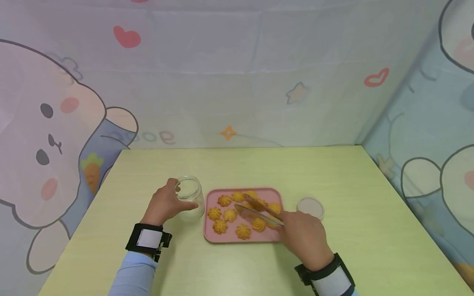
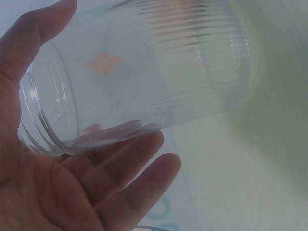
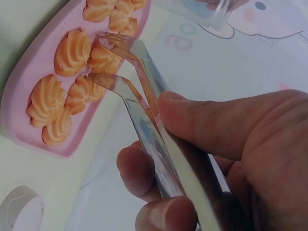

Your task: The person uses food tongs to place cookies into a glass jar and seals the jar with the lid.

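My left hand (image 1: 168, 202) holds a clear glass jar (image 1: 193, 195) near its open mouth, thumb on one side and fingers on the other. In the left wrist view the ribbed jar (image 2: 144, 77) has nothing inside. Metal tongs (image 1: 259, 215) are gripped in my right hand (image 1: 304, 235) above a pink tray (image 1: 229, 237) of golden swirled cookies (image 1: 243, 231). The right wrist view shows the two tong (image 3: 146, 130) tips apart, right by a cookie (image 3: 103, 57) near the middle of the tray.
A round white lid (image 1: 310, 207) lies right of the tray, just beyond my right hand. The pale yellow table (image 1: 237, 271) ends at a back edge against a printed cloth backdrop (image 1: 207, 82), with more cloth at both sides.
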Demonstrator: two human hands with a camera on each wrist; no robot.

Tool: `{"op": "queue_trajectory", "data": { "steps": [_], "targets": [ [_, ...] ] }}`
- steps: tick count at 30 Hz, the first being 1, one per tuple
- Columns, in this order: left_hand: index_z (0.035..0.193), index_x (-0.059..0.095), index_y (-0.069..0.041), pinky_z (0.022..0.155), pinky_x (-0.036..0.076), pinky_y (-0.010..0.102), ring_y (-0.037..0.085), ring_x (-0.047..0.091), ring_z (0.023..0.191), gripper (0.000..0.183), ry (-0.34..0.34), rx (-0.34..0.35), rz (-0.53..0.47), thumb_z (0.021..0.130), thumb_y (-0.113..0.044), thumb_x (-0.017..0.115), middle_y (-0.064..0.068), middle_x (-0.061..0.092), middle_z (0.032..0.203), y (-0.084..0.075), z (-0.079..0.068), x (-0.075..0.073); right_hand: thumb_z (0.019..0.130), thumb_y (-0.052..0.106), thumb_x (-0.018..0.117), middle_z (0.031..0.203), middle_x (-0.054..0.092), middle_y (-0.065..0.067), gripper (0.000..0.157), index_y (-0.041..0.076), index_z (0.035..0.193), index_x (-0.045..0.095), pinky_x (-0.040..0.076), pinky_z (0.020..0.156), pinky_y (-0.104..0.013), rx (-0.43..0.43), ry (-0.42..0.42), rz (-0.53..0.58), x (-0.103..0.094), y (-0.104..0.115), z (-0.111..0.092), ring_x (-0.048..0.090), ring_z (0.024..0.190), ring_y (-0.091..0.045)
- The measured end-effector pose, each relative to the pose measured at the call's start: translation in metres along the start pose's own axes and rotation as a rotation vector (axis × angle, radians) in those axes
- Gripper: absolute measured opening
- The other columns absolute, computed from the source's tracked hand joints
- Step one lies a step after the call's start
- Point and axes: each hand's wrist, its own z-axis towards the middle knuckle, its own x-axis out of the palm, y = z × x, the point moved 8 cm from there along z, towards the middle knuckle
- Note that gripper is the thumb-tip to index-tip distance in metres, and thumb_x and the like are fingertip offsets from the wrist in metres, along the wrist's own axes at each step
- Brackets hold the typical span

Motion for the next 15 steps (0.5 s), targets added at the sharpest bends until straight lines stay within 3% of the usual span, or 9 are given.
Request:
{"op": "queue_trajectory", "data": {
  "steps": [5, 15],
  "targets": [
    [0.129, 0.041, 0.008, 0.084, 0.05, 0.054, 0.043, 0.054, 0.11, 0.09, 0.001, -0.006, -0.003, 0.067, -0.043, 0.082, 0.032, 0.058, 0.126, 0.001, -0.001, 0.001, 0.076, 0.025, 0.075, 0.053, 0.057, -0.001, 0.016, 0.012, 0.084, 0.071, 0.034, 0.034, -0.031, 0.011, 0.019, 0.026, -0.003, -0.002, 0.001, 0.046, 0.044, -0.015],
    [0.13, 0.041, 0.009, 0.084, 0.05, 0.054, 0.043, 0.054, 0.109, 0.09, 0.002, -0.011, -0.004, 0.067, -0.042, 0.082, 0.032, 0.057, 0.125, 0.0, -0.001, 0.001, 0.075, 0.024, 0.076, 0.05, 0.053, 0.001, 0.016, 0.011, 0.075, 0.067, 0.034, 0.035, -0.031, -0.006, -0.044, 0.065, -0.021, -0.001, 0.003, 0.043, 0.043, -0.014]
  ]
}}
